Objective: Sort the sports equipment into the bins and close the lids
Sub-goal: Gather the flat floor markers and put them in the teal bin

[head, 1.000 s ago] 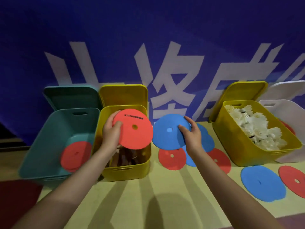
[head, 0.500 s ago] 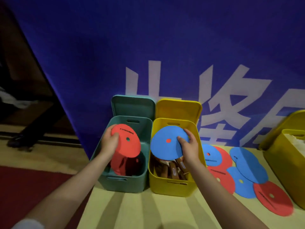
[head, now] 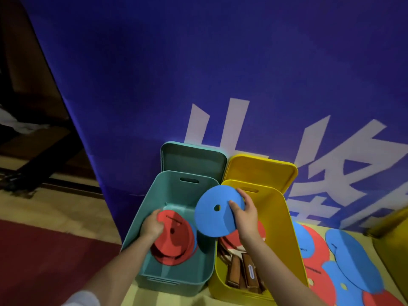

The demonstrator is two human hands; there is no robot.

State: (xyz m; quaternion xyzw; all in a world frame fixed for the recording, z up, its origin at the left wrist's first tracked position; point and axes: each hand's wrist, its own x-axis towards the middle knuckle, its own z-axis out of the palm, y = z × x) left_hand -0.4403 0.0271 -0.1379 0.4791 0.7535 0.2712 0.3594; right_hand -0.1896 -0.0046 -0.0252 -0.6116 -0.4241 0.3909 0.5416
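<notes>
Head view: at lower centre, the left hand (head: 152, 226) grips a red disc (head: 171, 236) inside the teal bin (head: 176, 281), on other discs. The right hand (head: 246, 214) pinches a blue disc (head: 215, 210), tilted above the bins' shared edge, just right of the teal opening beside the yellow bin (head: 291, 235).

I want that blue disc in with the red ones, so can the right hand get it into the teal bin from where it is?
Probably yes. The right hand holds the blue disc over the teal bin, whose lid stands open. The left hand, still holding the red disc inside, may crowd the drop.
</notes>
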